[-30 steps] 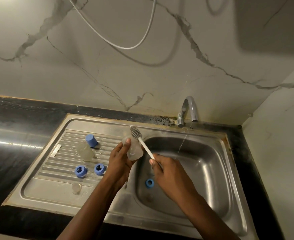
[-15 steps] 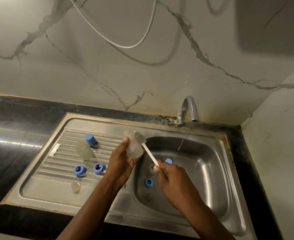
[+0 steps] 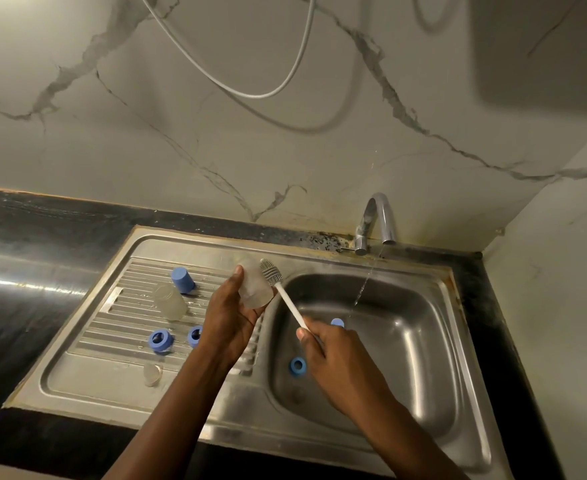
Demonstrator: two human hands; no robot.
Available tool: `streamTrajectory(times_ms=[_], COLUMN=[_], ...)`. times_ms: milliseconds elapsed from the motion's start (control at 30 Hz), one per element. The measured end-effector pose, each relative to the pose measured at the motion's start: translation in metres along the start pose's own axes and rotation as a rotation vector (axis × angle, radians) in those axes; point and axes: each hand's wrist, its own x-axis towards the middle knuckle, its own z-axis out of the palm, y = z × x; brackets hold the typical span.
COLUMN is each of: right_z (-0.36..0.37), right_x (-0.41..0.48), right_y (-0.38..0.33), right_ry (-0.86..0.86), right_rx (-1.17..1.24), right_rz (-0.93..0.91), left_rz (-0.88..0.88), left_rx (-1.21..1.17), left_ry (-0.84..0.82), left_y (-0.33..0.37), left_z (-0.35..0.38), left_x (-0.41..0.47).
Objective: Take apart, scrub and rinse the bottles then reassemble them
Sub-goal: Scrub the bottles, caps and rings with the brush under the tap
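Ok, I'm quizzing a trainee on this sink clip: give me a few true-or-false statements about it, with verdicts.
1. The left hand holds a clear bottle. True.
2. The right hand holds a sponge. False: it grips a white-handled brush.
3. The tap is off. False: a thin stream runs from it into the sink basin.
4. Two blue rings lie on the drainboard. True.

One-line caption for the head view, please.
Left hand holds a clear bottle over the sink while right hand holds a white-handled brush to it; tap trickling.
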Motion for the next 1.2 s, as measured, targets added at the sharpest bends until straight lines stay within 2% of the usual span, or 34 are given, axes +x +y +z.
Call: streamTrajectory(times_ms=[267,400,700,800,967,1200], right_z=[-0.002,-0.007,-0.008,-0.01,-0.012,-0.005], right_x=[-0.025,-0.014,0.016,0.015,0.013,0.013], right_y=[0.014,0.015,0.012,0.011,0.013,0.026], right_ry=[-0.017,0.006,0.03,0.033,0.063,0.097], right_rx=[0.008,-0.004,-0.027,-0.043,-0.046,-0.155], right_rz=[-0.007,0.027,0.018,0.014,0.009,-0.009], left_rz=[-0.032,-0.093,-0.143,-0.116,0.027,-0.01], left_rx=[-0.053,-0.018,-0.046,0.019,0.225,0.333], left_ry=[0.011,-0.067,-0.119,-0.064,0.036,0.063], left_y=[-0.002,-0.01,-0.017,-0.02,-0.025,-0.026], left_z=[-0.006,0.0,0.0,0.0,0.002,0.004], left_x=[0.005,0.0,-0.003,-0.002,-0.001,-0.002])
